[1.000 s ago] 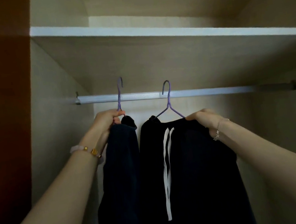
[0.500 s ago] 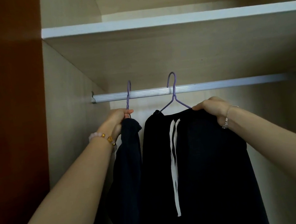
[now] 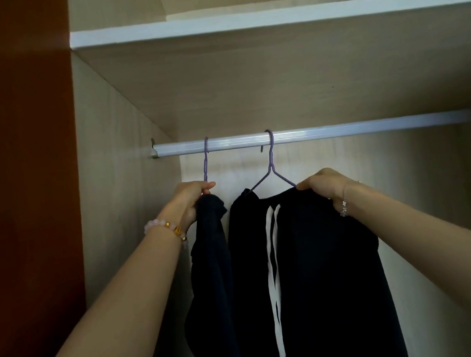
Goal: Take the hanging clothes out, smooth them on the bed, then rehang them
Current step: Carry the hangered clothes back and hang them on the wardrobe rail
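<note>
Up at the wardrobe rail (image 3: pixel 341 130), everything comes in twos.
The left hand (image 3: pixel 193 197) curls tight round the neck of the first purple hanger (image 3: pixel 206 164), just above a dark garment (image 3: pixel 210 271); the right hand (image 3: pixel 323 186) closes its fingers over the shoulder of the second purple hanger (image 3: pixel 271 161) and the black garment (image 3: pixel 324 271) with white stripes draped on it. Both hooks sit over the single rail, beneath one shelf (image 3: pixel 267 17).

The striped garment (image 3: pixel 322 256) and plain garment (image 3: pixel 213 271) (hems unseen) run off the bottom edge
</note>
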The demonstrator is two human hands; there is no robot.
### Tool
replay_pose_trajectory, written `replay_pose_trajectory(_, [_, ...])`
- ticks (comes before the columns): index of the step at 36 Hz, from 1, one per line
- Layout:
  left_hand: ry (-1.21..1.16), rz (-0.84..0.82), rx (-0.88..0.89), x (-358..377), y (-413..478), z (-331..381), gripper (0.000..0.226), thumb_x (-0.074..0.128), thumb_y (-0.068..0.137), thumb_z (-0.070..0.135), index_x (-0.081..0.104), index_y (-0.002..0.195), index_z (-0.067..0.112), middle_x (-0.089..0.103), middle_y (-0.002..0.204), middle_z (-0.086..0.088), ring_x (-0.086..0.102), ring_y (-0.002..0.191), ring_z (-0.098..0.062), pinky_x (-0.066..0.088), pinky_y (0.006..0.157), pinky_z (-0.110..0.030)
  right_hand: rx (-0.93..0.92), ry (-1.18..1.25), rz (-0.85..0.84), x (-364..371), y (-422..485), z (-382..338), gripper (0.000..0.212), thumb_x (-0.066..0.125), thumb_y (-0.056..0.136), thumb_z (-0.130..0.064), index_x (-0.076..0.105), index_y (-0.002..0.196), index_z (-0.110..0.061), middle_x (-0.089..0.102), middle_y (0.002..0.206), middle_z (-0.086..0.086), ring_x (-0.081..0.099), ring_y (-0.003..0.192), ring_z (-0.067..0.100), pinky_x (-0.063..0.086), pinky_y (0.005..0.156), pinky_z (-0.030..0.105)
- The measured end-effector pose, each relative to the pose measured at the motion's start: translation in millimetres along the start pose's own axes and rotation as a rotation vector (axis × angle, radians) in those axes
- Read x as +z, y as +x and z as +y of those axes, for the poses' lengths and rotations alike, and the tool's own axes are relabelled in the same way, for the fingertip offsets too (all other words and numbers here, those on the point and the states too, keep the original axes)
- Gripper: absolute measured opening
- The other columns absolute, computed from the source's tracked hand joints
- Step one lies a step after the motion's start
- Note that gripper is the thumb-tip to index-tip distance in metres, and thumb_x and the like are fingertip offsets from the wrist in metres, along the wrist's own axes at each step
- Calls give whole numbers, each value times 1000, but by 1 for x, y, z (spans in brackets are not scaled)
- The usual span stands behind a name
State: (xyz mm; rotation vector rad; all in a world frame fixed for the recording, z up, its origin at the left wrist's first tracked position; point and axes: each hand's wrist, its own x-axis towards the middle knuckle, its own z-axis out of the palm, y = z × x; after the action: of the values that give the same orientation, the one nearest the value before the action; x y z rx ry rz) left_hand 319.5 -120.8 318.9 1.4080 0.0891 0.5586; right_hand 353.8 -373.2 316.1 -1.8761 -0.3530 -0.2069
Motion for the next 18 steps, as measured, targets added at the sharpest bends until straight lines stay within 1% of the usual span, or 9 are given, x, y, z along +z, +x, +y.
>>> replay_pose_trajectory(2, [12,-8,14,1,-1,-2,12,58,92,8,61,81,6,55,70,-2,49,62,-12,46,56,-21,-15,-17,-2,-1,-1,3,31,62,85,-13,60,110,6,66,103,24,65,86,35,56,79,40])
replay_pose_trajectory(4, [8,-14,36,2,-3,-5,8,58,93,12,63,92,5,62,83,-3,56,75,-15,49,66,-24,-32,-24,-7,-3,-2,4,30,62,85,-13,62,108,6,66,103,24,65,87,35,55,82,41])
replay_pose_trajectory(5, [8,-16,43,2,-3,-7,9,59,92,14,64,93,6,64,88,-4,58,79,-16,49,70,-26,-40,-24,-10,-4,-2,5,29,63,84,-13,63,108,5,67,102,24,65,88,35,55,83,41])
replay_pose_trajectory(7, [16,-23,48,3,-8,-10,9,61,90,16,64,85,10,65,91,-3,59,77,-15,50,68,-26,-55,-13,-17,-5,-4,6,29,62,84,-11,64,109,3,67,103,23,66,92,36,55,84,41])
replay_pose_trajectory(9, [38,-15,59,6,-18,-12,10,62,89,14,62,79,12,62,83,-2,56,71,-14,50,63,-26,-81,5,-33,-7,-8,9,28,62,84,-8,66,111,-1,67,105,21,65,96,35,54,87,41])
replay_pose_trajectory(12, [67,-1,104,13,-40,-16,8,61,88,15,60,80,14,59,81,-3,56,71,-16,51,66,-29,-122,17,-39,-9,-16,15,30,63,83,-3,66,113,-4,67,108,20,65,99,34,53,91,40])
replay_pose_trajectory(15, [37,-3,148,18,-64,-27,10,54,92,26,59,88,19,59,86,-1,57,76,-14,49,67,-28,-161,20,-22,-12,-26,26,34,64,83,-4,62,117,-5,65,110,15,63,93,27,51,86,33])
replay_pose_trajectory(16, [39,-12,169,18,-70,-34,14,54,91,32,60,94,19,62,93,-1,59,82,-13,49,68,-26,-177,20,-4,-13,-30,31,39,64,84,-6,59,122,-5,64,113,12,62,95,24,49,85,31])
replay_pose_trajectory(18, [56,-28,221,18,-82,-49,46,59,82,44,58,118,16,63,116,-4,61,100,-17,51,81,-29,-204,41,25,-13,-43,41,44,63,86,-11,54,129,-9,61,117,4,61,95,15,49,81,23])
